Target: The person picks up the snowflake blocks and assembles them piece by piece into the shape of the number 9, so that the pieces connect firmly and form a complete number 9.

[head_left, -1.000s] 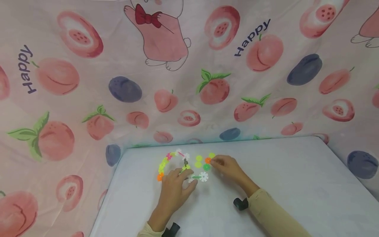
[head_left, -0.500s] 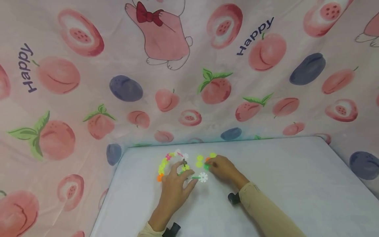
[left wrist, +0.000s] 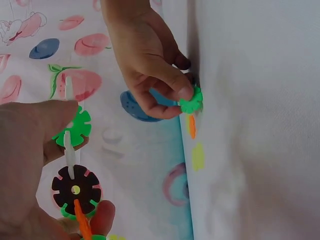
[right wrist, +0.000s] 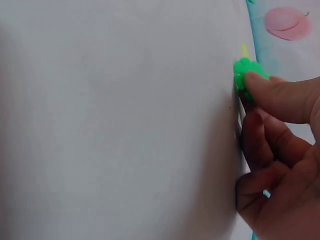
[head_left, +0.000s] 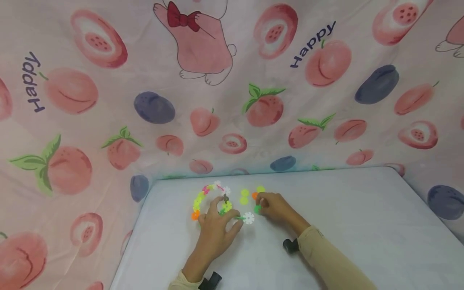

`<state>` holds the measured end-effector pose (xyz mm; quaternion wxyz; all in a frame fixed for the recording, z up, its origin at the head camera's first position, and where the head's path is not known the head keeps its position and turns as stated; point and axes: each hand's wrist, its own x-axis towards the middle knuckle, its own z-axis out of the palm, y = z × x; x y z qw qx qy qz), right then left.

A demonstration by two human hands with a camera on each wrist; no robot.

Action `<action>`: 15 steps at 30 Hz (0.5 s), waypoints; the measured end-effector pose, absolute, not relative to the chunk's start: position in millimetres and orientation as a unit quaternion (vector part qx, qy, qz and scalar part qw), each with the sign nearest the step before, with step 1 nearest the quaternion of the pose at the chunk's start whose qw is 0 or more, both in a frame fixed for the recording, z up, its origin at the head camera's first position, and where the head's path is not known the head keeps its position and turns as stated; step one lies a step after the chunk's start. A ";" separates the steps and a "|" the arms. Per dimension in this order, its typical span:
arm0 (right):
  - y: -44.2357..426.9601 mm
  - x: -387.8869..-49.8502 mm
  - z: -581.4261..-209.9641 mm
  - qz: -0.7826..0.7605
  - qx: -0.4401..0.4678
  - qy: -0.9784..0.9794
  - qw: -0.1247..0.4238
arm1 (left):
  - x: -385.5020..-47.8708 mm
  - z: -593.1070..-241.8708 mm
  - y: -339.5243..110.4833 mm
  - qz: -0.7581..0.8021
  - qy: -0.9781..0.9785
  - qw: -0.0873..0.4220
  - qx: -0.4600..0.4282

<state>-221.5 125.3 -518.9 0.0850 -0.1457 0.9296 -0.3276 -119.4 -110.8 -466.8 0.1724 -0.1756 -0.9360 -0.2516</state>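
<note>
My left hand point(head_left: 214, 233) holds a curved chain of interlocking snowflake discs point(head_left: 198, 200) in yellow, pink, orange, white and other colours. In the left wrist view its fingers are around a stretch of the chain with a green disc point(left wrist: 75, 127), a black disc point(left wrist: 75, 189) and an orange disc point(left wrist: 82, 220) seen edge-on. A white disc point(head_left: 248, 218) stands at the chain's right end. My right hand point(head_left: 274, 207) pinches a loose green disc point(right wrist: 243, 72) between thumb and finger, close to the tabletop. Part of the chain is hidden behind the left hand.
Loose yellow discs point(head_left: 244, 196), an orange disc point(head_left: 255, 195) and another yellow disc point(head_left: 260, 189) lie just beyond the right hand. The white table point(head_left: 348, 225) ends at a fruit-print cloth point(head_left: 232, 108) hanging behind it.
My right hand moved from the orange disc to the green one, took hold of it and drew it slightly towards me. The left hand has barely shifted with the chain.
</note>
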 end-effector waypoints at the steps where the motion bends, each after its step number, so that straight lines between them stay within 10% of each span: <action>1: 127.2 -221.0 -518.9 -0.332 -0.149 0.928 0.084 | -119.3 -466.8 -110.8 -0.253 -0.936 0.169 -0.176; 15: 142.1 -205.6 -499.6 -0.517 -0.149 0.828 0.159 | -121.2 -470.0 -111.3 -0.235 -0.944 0.162 -0.164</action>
